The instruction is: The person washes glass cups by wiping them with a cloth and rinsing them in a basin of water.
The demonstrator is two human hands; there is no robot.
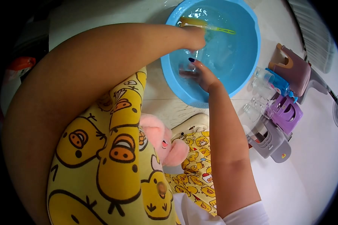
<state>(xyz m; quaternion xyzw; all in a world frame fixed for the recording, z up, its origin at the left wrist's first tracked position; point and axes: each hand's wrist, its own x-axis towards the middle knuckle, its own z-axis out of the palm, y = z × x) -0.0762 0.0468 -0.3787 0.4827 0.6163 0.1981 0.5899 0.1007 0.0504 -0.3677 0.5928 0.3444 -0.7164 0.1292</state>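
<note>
A light blue basin (257, 41) holds water. My left hand (193, 38) reaches into it with the fingers curled down; the fingertips and whatever they grip are hidden. Right beside that hand lies a yellow object with a slim yellow-green handle (223, 30), partly under water. Below, my right hand (205, 77) dips in near the basin's lower side. Its dark-nailed thumb stands apart from the fingers, which look blurred and brownish through the water. I see nothing between them.
On the right, purple and grey plastic holders (285, 112) stand near clear cups (264, 77) and a blue bottle (278, 80). A mauve plastic item (294, 71) is above. Yellow chick-print trousers (116, 161), a pink plush (161, 138) and a pale shoe (193, 122) are below the basin.
</note>
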